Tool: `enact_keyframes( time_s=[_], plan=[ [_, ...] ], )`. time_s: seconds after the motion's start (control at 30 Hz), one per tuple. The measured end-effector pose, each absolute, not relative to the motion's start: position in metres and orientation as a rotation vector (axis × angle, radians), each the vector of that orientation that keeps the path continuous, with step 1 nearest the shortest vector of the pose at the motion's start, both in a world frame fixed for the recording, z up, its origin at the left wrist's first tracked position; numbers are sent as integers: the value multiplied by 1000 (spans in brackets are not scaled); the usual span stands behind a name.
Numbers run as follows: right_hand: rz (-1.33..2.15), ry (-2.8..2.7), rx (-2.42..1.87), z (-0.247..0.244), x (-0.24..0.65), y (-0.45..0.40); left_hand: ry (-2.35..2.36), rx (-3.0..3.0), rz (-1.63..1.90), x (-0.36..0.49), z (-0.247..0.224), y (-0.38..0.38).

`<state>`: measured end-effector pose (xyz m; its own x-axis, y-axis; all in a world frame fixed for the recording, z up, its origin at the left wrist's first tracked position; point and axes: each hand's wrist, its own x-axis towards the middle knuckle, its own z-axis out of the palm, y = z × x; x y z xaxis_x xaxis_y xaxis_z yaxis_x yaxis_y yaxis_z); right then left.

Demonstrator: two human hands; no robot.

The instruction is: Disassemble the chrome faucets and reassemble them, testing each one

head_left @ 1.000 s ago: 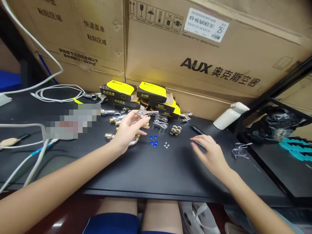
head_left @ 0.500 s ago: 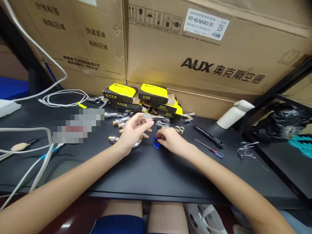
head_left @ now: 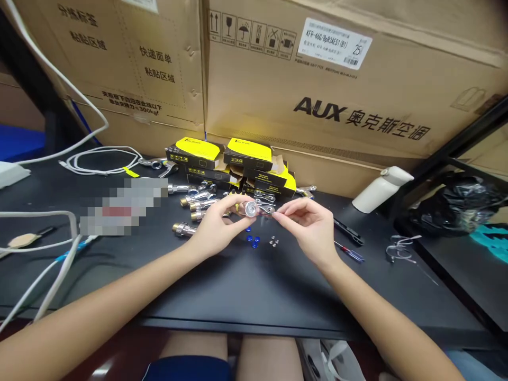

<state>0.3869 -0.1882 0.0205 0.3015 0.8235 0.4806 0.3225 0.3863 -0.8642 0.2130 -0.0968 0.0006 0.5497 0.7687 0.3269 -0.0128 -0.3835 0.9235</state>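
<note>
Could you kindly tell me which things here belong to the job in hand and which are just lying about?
Job: left hand, right hand, chrome link, blue caps, brass-tipped fittings.
Lying about: screwdriver, white bottle, cardboard cartons, white cable.

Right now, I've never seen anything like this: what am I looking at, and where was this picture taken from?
No machine here: these are a person's bare hands, filmed by a camera worn on their head, looking down. The left hand and right hand hold a small shiny metal part between their fingertips. On the black desk lie brass-tipped metal fittings, small blue pieces, tiny silver pieces and a screwdriver. Yellow-topped boxes sit behind them, against a cardboard carton.
</note>
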Motion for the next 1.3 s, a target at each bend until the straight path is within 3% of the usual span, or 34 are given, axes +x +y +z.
enact_keyframes(
  time_s=[0.1,0.2,0.3,0.47,0.63,0.9,1.13,1.3],
  plan=[
    [699,-1124,-1107,18,378,-193,583,1898,930,212,1,-103],
    [723,-1152,-1119,12,373,-196,510,1974,846,213,-1,-109],
    [500,-1267,-1185,6,374,-198,497,1983,815,215,-2,-114],
    [-180,-1633,-991,-2,382,-199,506,1874,720,216,-4,-120],
    [-319,-1849,-958,-1,381,-202,545,1757,727,214,-4,-120],
    [603,-1419,-969,-8,379,-198,502,1698,710,212,3,-117],
    [898,-1106,-1030,-4,388,-189,410,1735,581,210,10,-108],
    [995,-837,-994,-2,398,-182,498,2180,585,174,33,-87]
  ],
)
